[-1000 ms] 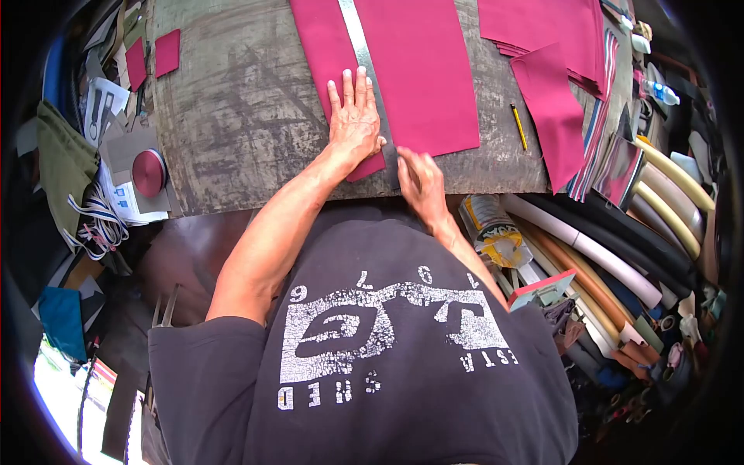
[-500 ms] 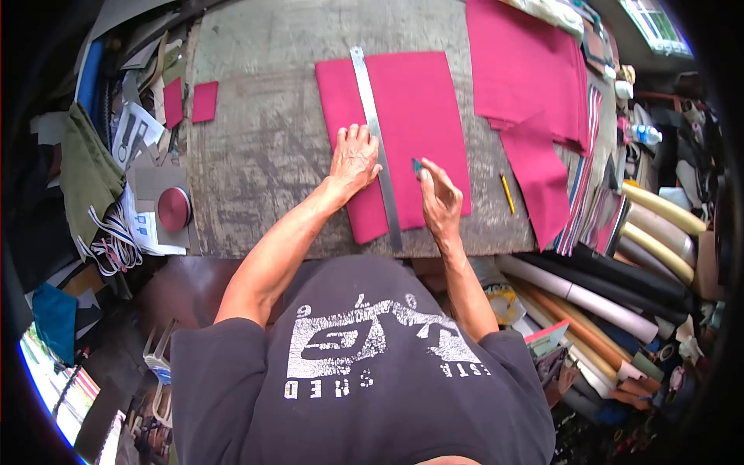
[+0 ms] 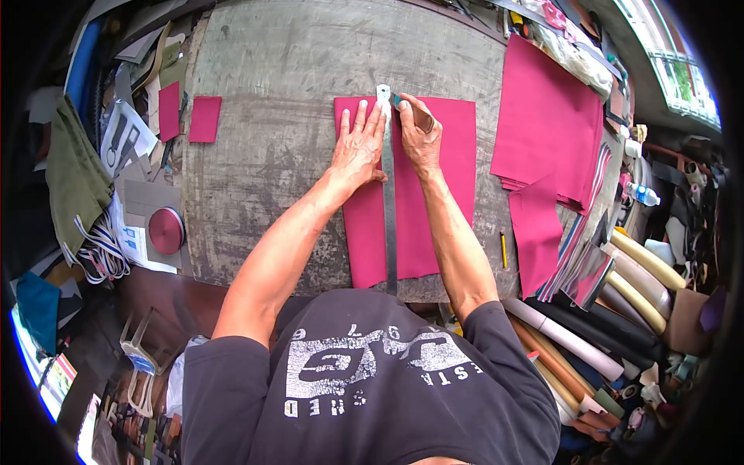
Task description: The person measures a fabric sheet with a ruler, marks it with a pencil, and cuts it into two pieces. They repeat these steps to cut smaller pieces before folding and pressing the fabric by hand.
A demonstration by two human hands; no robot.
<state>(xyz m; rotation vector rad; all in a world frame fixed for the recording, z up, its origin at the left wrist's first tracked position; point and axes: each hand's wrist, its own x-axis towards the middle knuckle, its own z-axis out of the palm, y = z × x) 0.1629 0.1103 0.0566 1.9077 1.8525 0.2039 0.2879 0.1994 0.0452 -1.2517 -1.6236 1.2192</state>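
Note:
A folded piece of dark pink fabric (image 3: 446, 198) lies on the worn worktable (image 3: 263, 163). Lengthwise across it runs a long metal ruler (image 3: 390, 225), its holed end just past the fabric's far edge. My left hand (image 3: 361, 147) lies flat with fingers spread, fingertips pressing the ruler and the cloth to its left. Close to the ruler's far end, my right hand (image 3: 419, 136) pinches a small teal piece (image 3: 397, 101) against the ruler's right side. That piece is too small for me to tell its kind.
More pink fabric (image 3: 550, 116) is stacked at the right, near a yellow pencil (image 3: 503, 249). Two small pink pieces (image 3: 204, 119) and a roll of red webbing (image 3: 166, 231) sit at the left. Rolls of material (image 3: 570, 337) stick out below the table's right side.
The ruler has turned straighter along the fabric. My left hand has flattened and spread farther up it. My right hand has moved from the near part to the ruler's far end with the teal piece.

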